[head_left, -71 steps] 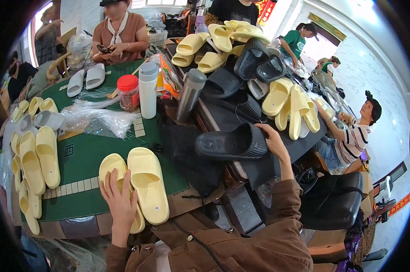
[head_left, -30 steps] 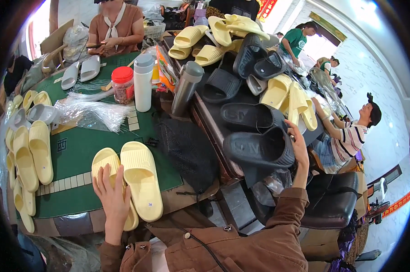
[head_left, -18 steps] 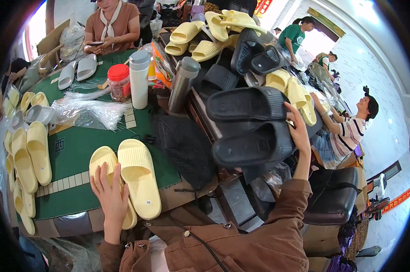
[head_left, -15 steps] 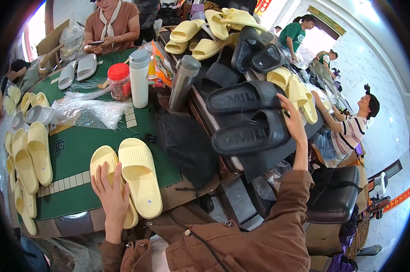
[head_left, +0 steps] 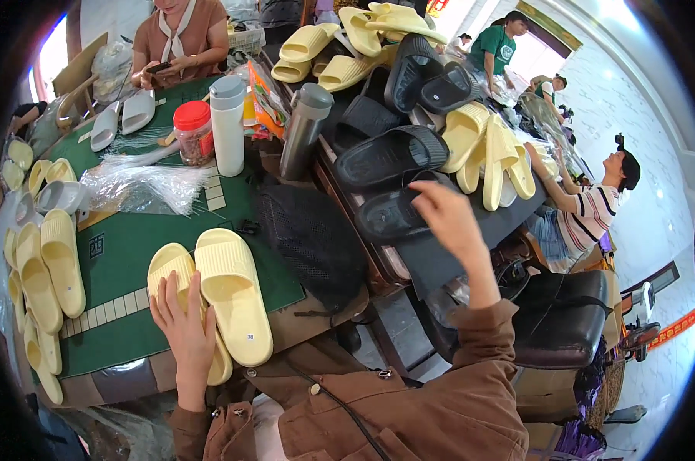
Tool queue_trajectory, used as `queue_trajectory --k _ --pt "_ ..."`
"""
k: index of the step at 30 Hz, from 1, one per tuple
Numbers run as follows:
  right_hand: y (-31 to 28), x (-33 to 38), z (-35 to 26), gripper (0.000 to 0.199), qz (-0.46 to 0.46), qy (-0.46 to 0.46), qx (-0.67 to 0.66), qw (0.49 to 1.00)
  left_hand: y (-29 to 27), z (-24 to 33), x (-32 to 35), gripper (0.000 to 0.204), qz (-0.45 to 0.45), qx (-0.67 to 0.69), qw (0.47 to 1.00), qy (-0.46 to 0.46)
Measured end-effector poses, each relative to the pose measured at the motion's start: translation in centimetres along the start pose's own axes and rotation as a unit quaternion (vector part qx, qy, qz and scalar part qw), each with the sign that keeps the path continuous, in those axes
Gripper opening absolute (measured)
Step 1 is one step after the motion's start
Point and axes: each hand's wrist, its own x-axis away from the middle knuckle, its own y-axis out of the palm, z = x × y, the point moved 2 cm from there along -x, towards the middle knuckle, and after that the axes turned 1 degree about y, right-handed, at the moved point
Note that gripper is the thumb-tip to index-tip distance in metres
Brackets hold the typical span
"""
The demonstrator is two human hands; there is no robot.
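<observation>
In front of me, a pair of pale yellow slide slippers [head_left: 236, 296] lies on the green table mat, toes pointing away. My left hand [head_left: 184, 326] rests on the left slipper of that pair, its fingers stretched apart over the strap. At the right, two black slide slippers, a far one [head_left: 374, 160] and a near one [head_left: 382, 217], lie on the dark table. Over the near black slipper's strap hovers my right hand [head_left: 451, 219], fingers bent and apart, holding nothing that I can see. It partly hides that slipper.
More yellow slippers [head_left: 63, 265] line the mat's left side. Behind the mat's middle stand a white bottle [head_left: 228, 127], a grey tumbler [head_left: 305, 131] and a red-lidded jar [head_left: 193, 131]. Clear plastic ties [head_left: 151, 184] and a black mesh bag [head_left: 309, 238] lie nearby. Other people sit or stand beyond.
The two black slippers have gone from my right hand's grip to lying on the dark table, a little left. My right hand has come off them. My left hand stays on the yellow slipper.
</observation>
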Motion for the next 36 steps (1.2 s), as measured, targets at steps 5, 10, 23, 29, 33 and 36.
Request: queue_trajectory --k 5,10,23,29,33,36 --pt "4.4 1.0 1.0 0.058 -0.004 0.009 0.243 0.970 0.0 0.1 0.0 0.060 0.001 0.002 1.000 0.001" --pt "5.7 -2.0 2.4 0.069 0.001 0.119 0.278 0.953 0.2 0.1 0.1 0.061 -0.002 -0.001 1.000 -0.002" --pt "3.3 -0.5 -0.8 0.056 0.087 0.121 0.302 0.942 -1.9 0.1 -0.2 0.063 -0.025 0.067 0.997 0.000" --pt "1.5 2.1 -3.8 0.053 0.092 0.128 0.296 0.942 -6.2 1.0 0.9 0.055 -0.063 0.151 0.986 -0.008" --pt "-0.1 3.3 -5.0 0.054 0.121 0.118 0.304 0.938 -6.8 2.0 1.9 0.061 -0.139 0.149 0.979 -0.018" --pt "-1.5 2.7 -4.0 0.053 0.188 0.109 0.332 0.918 -5.9 2.4 2.5 0.068 -0.162 0.096 0.982 0.006"
